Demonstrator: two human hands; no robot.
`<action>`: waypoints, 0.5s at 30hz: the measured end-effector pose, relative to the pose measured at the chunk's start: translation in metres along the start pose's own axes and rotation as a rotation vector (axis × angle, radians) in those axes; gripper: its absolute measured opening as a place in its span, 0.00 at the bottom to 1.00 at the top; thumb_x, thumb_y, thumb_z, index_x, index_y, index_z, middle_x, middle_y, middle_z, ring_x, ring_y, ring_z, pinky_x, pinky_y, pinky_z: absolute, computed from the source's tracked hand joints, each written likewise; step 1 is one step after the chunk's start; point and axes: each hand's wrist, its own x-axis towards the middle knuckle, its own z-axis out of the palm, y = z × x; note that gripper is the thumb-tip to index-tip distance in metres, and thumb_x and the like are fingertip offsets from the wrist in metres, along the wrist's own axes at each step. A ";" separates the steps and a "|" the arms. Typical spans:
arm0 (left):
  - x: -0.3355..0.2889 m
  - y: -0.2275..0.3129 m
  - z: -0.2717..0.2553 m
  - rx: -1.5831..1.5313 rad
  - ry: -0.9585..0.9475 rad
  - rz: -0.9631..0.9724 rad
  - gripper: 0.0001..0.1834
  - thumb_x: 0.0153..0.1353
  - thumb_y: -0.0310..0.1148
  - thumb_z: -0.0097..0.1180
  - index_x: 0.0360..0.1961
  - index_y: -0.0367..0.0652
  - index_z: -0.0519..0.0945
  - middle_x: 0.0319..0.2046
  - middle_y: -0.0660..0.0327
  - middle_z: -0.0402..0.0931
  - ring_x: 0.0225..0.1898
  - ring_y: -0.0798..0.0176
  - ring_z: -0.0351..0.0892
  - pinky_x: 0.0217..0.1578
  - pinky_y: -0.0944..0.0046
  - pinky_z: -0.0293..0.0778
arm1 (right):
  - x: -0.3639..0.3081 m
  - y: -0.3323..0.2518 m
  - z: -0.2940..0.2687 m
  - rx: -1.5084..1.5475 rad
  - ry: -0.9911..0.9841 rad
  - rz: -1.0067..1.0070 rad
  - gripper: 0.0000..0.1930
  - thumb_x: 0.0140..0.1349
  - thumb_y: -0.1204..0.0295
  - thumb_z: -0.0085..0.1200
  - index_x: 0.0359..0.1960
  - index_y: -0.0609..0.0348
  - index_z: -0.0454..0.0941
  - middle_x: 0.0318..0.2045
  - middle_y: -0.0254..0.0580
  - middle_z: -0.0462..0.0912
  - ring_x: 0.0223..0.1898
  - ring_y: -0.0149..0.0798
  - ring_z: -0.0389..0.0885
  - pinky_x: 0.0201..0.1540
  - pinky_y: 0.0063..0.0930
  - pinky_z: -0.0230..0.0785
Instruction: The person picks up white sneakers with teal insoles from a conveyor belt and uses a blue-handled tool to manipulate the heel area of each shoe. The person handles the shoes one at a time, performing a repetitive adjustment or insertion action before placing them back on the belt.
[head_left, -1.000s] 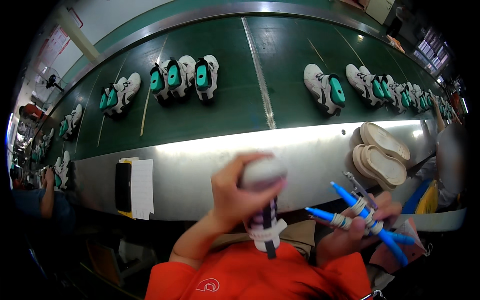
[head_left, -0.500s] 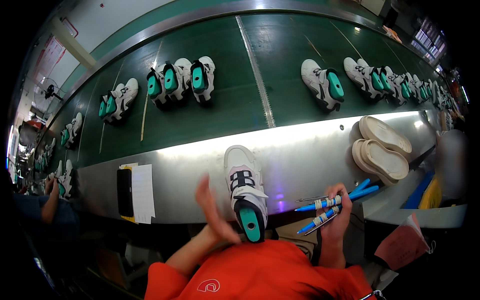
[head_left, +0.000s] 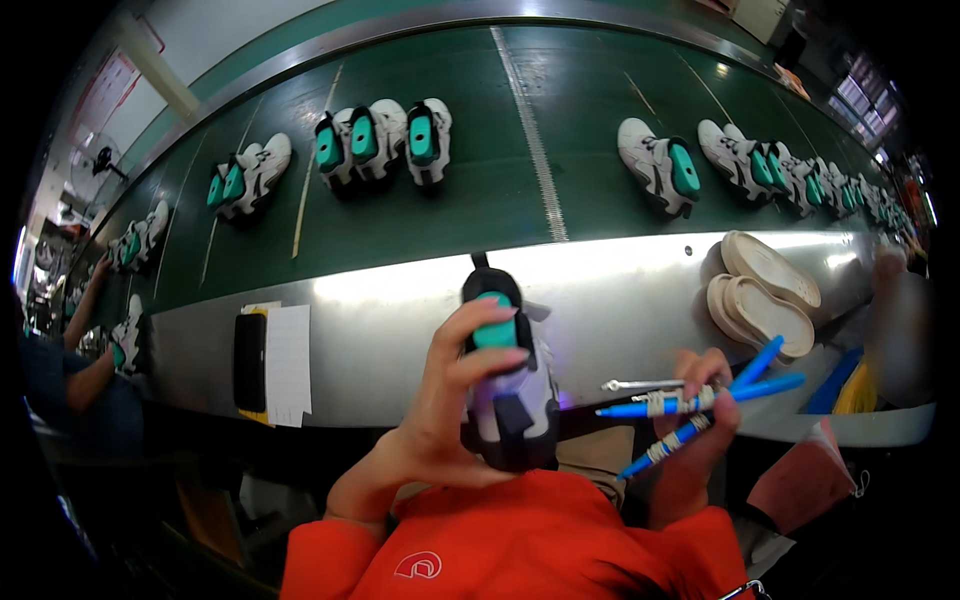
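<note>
A white sneaker with black lining (head_left: 535, 420) is gripped in my left hand (head_left: 440, 410), with the fingers across its opening and the thumb underneath. Its heel loop points away from me and its toe toward my body. Inside the opening shows a teal shoe last (head_left: 495, 331), partly covered by my fingers. My right hand (head_left: 700, 440), to the right of the sneaker, is closed on blue pens (head_left: 772, 387) wrapped with pale bands. A thin metal tool (head_left: 645, 385) sticks out of the same hand; its kind is unclear.
A steel ledge (head_left: 400, 310) borders a green conveyor belt (head_left: 500, 200) carrying several sneakers (head_left: 425, 140). Cream shoe soles (head_left: 768, 315) are stacked on the right. On the left lie a black phone (head_left: 249, 362) and white paper (head_left: 288, 365). Another person's arm (head_left: 90, 385) is at far left.
My left hand, earlier spread beside the sneaker, now holds it. The sneaker has turned from toe away to heel away. My right hand has shifted slightly right with the pens.
</note>
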 end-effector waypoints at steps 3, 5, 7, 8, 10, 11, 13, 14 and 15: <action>0.009 0.014 -0.007 -0.098 -0.045 -0.102 0.43 0.29 0.29 0.71 0.52 0.46 0.64 0.55 0.50 0.56 0.58 0.44 0.55 0.56 0.52 0.57 | -0.003 -0.014 0.020 -0.069 -0.114 -0.055 0.21 0.54 0.51 0.47 0.21 0.58 0.65 0.16 0.35 0.65 0.18 0.27 0.60 0.18 0.18 0.51; 0.006 0.016 -0.004 -0.046 -0.004 -0.105 0.43 0.29 0.29 0.71 0.52 0.46 0.64 0.55 0.49 0.56 0.58 0.43 0.55 0.55 0.52 0.58 | -0.005 -0.017 0.030 -0.089 -0.211 -0.033 0.20 0.55 0.52 0.48 0.22 0.58 0.67 0.16 0.36 0.67 0.19 0.27 0.61 0.19 0.19 0.53; 0.006 0.017 -0.003 -0.027 0.020 -0.091 0.43 0.29 0.29 0.71 0.52 0.44 0.64 0.54 0.48 0.57 0.58 0.43 0.56 0.55 0.51 0.58 | -0.006 -0.017 0.035 -0.111 -0.300 -0.064 0.18 0.56 0.54 0.48 0.24 0.59 0.69 0.18 0.36 0.69 0.19 0.28 0.62 0.20 0.20 0.55; 0.006 0.016 -0.003 -0.029 0.012 -0.085 0.43 0.29 0.29 0.71 0.52 0.44 0.64 0.54 0.48 0.57 0.58 0.43 0.56 0.55 0.51 0.58 | -0.006 -0.017 0.035 -0.121 -0.337 -0.082 0.18 0.57 0.55 0.48 0.25 0.59 0.70 0.18 0.36 0.70 0.19 0.28 0.63 0.21 0.20 0.56; 0.008 0.017 -0.008 -0.018 0.003 -0.073 0.43 0.29 0.29 0.71 0.52 0.44 0.64 0.54 0.48 0.57 0.58 0.43 0.56 0.55 0.51 0.58 | -0.004 -0.015 0.039 -0.128 -0.422 -0.118 0.16 0.58 0.58 0.48 0.27 0.60 0.71 0.19 0.36 0.71 0.20 0.28 0.64 0.22 0.21 0.57; 0.007 0.017 -0.008 -0.021 0.011 -0.075 0.43 0.29 0.29 0.71 0.52 0.43 0.64 0.54 0.48 0.57 0.58 0.43 0.56 0.55 0.52 0.58 | -0.001 -0.013 0.036 -0.122 -0.478 -0.149 0.15 0.59 0.59 0.47 0.28 0.61 0.72 0.19 0.37 0.71 0.20 0.29 0.65 0.23 0.21 0.58; 0.006 0.016 -0.010 -0.019 0.031 -0.075 0.43 0.29 0.29 0.71 0.52 0.43 0.65 0.54 0.48 0.57 0.57 0.43 0.57 0.55 0.52 0.58 | 0.001 -0.010 0.038 -0.124 -0.523 -0.155 0.15 0.59 0.59 0.47 0.29 0.61 0.72 0.19 0.37 0.72 0.20 0.29 0.65 0.23 0.21 0.58; 0.005 0.015 -0.011 -0.022 0.033 -0.077 0.43 0.29 0.29 0.71 0.52 0.43 0.65 0.54 0.48 0.57 0.57 0.43 0.57 0.55 0.52 0.58 | 0.001 -0.008 0.039 -0.125 -0.544 -0.158 0.15 0.59 0.59 0.47 0.29 0.61 0.72 0.19 0.37 0.72 0.20 0.29 0.65 0.23 0.21 0.57; 0.005 0.014 -0.011 -0.027 0.032 -0.077 0.43 0.29 0.29 0.71 0.52 0.43 0.65 0.54 0.48 0.57 0.57 0.43 0.57 0.55 0.52 0.58 | 0.002 -0.007 0.039 -0.144 -0.556 -0.175 0.15 0.59 0.59 0.47 0.29 0.61 0.72 0.19 0.37 0.72 0.20 0.30 0.65 0.22 0.22 0.57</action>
